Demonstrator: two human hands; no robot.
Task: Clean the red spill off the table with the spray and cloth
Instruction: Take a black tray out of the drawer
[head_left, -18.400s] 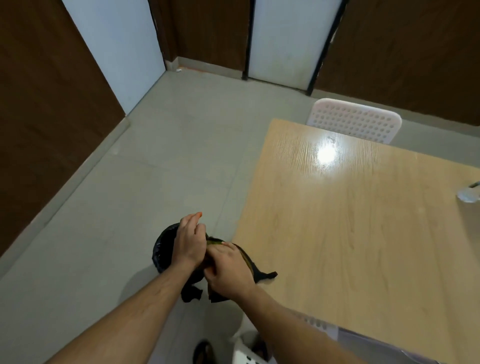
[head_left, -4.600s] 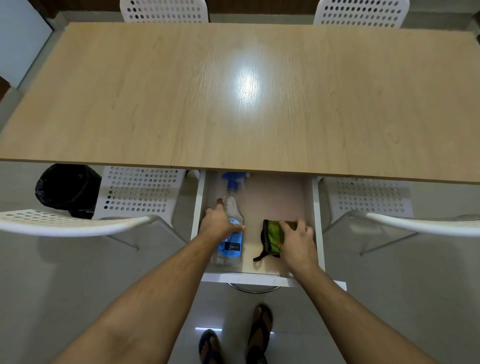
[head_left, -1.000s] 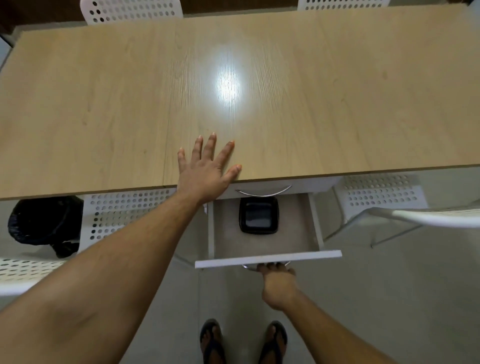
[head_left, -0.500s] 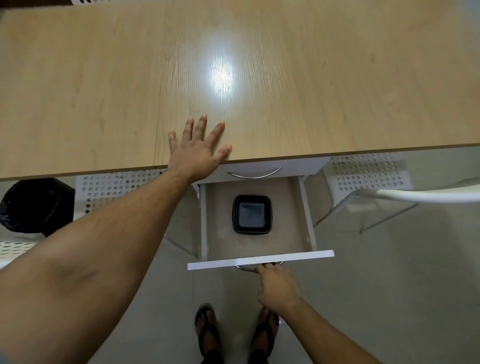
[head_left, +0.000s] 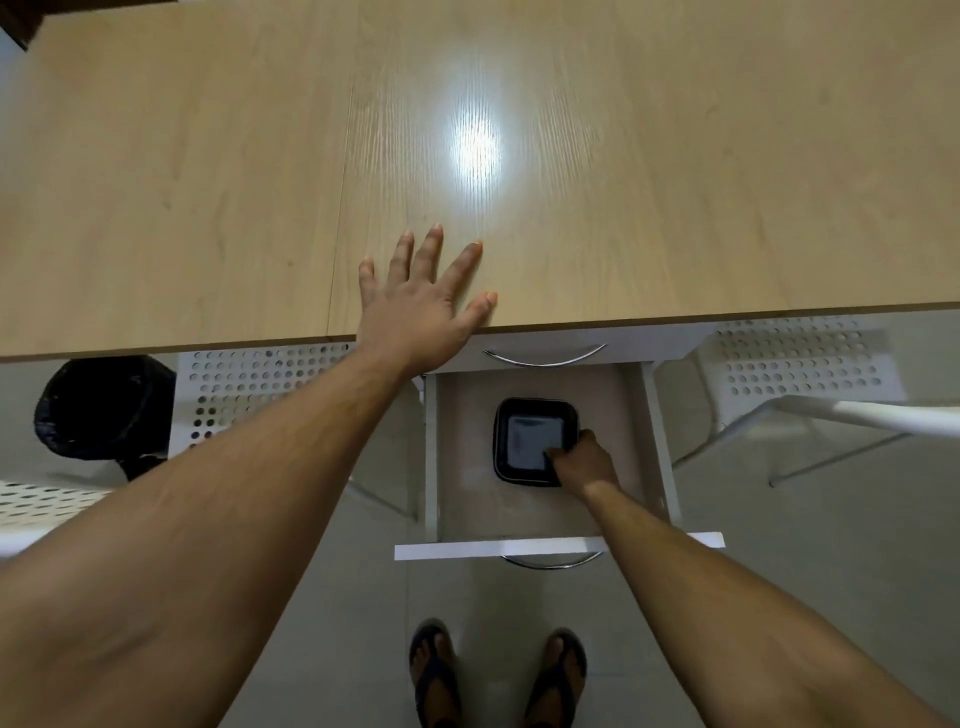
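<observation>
Left hand (head_left: 415, 306): flat, fingers spread, at table (head_left: 675, 156) near edge.
Right hand (head_left: 584, 460): grips black tray (head_left: 524, 441) in open drawer (head_left: 467, 467).
Around: chairs (head_left: 795, 358) both sides, bin (head_left: 98, 410) far left.

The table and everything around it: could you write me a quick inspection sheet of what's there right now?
Surface: wooden table, bare, with lamp glare; no red spill seen.
Job's things: spray and cloth, nothing seen.
Clutter: black tray in the open drawer.
Hands: left hand flat on the table edge; right hand pinching the tray's corner.
Cables: nothing seen.
Surroundings: white chairs, black bin, tiled floor, sandalled feet.
</observation>
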